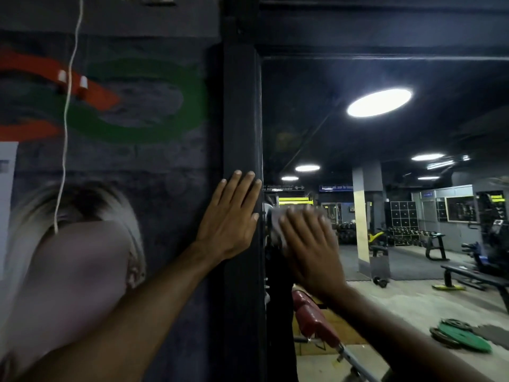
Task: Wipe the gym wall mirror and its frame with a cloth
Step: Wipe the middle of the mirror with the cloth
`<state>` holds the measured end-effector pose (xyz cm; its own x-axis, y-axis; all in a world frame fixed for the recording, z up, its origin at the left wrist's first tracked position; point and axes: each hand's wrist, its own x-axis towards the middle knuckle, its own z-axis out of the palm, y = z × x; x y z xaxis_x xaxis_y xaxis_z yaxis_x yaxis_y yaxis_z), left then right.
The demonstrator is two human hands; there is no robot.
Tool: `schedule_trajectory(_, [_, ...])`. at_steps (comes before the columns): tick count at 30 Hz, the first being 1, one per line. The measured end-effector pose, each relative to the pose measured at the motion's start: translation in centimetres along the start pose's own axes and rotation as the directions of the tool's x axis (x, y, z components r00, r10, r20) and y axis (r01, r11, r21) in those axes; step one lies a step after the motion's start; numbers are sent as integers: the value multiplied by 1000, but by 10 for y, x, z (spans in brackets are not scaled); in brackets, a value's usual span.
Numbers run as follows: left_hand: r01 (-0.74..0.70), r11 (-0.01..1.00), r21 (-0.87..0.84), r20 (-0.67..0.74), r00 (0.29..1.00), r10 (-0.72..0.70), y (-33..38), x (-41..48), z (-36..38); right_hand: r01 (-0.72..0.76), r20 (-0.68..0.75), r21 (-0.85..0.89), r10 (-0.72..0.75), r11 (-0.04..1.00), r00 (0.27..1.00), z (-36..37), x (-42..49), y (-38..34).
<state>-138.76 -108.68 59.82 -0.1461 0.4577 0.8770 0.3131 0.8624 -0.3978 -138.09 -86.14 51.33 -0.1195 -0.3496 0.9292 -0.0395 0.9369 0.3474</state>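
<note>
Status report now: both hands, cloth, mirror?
Left hand flat on frame. Right hand presses cloth on mirror, blurred. No obstruction seen.

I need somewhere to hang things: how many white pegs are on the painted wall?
2. One white peg sits left of the hanging cord, the other right of it, both on the orange stripe. More may lie out of view.

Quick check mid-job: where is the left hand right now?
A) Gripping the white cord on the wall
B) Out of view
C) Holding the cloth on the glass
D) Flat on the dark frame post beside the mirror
D: the left hand lies with straight fingers on the dark frame, while the blurred right hand presses the cloth against the mirror.
</note>
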Motion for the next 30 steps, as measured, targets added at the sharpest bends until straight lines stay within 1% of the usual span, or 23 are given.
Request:
schedule_trajectory(3, [-68,997,32,10,998,68,9,-14,8,260,98,-59,-254,964,962,0,-51,3])
schedule_trajectory(5, [-70,997,45,8,998,70,12,-19,10,339,129,-98,-325,936,937,-3,-33,20])
schedule_trajectory(6, [-63,997,49,3,998,63,12,-19,10,317,114,-123,-304,941,946,-6,-14,27])
schedule_trajectory(7, [-54,997,51,2,999,54,11,-20,10,241,84,-133,-232,961,969,-9,8,33])
schedule_trajectory(8, [-42,998,48,4,999,42,10,-20,9,126,48,-117,-121,985,991,-11,27,35])
schedule_trajectory(10, [-27,999,39,14,1000,26,8,-22,10,-91,5,-28,92,995,996,-12,45,21])
schedule_trajectory(11, [-28,999,40,14,1000,28,7,-23,10,-127,-4,-1,127,992,992,-9,40,7])
schedule_trajectory(12, [-30,999,45,15,999,29,7,-25,10,-104,-1,13,104,994,995,-4,25,-10])
schedule_trajectory(14, [-43,998,56,12,999,42,5,-28,10,55,22,10,-56,998,998,5,-19,-31])
schedule_trajectory(16, [-49,997,58,9,999,49,6,-29,7,236,39,-26,-235,971,971,5,-40,-20])
schedule_trajectory(17, [-48,997,55,2,999,48,8,-25,6,294,30,-53,-293,954,956,3,-33,-7])
schedule_trajectory(18, [-45,998,53,-2,999,46,11,-20,3,309,32,-77,-307,948,951,1,-20,8])
schedule_trajectory(19, [-44,998,52,-3,999,44,13,-12,2,279,45,-90,-276,956,960,-2,-4,21])
schedule_trajectory(20, [-40,998,58,-7,999,41,15,1,0,205,45,-101,-201,974,978,-6,15,37])
schedule_trajectory(22, [-13,997,72,-22,1000,15,18,27,-5,-44,-20,-56,43,997,999,-16,46,65])
schedule_trajectory(23, [0,997,72,-22,1000,1,20,40,-7,-209,-62,-5,208,978,976,-21,58,77])
schedule_trajectory(24, [12,997,74,-22,1000,-11,22,52,-9,-372,-92,77,378,925,921,-24,68,83])
schedule_trajectory(25, [20,997,79,-25,1000,-18,24,63,-10,-493,-105,143,508,858,855,-24,77,85])
schedule_trajectory(26, [27,996,87,-27,999,-24,27,71,-10,-574,-108,182,596,798,795,-24,84,77])
schedule_trajectory(27, [31,995,91,-21,999,-29,28,75,-11,-597,-105,190,621,780,777,-23,88,65])
schedule_trajectory(28, [32,995,94,-9,999,-32,29,76,-10,-551,-105,177,573,815,813,-18,84,51])
schedule_trajectory(29, [32,995,95,-2,999,-32,29,74,-7,-457,-95,153,473,876,876,-12,74,41])
schedule_trajectory(30, [30,995,97,-9,1000,-29,29,72,-4,-325,-87,117,335,939,938,-8,63,43])
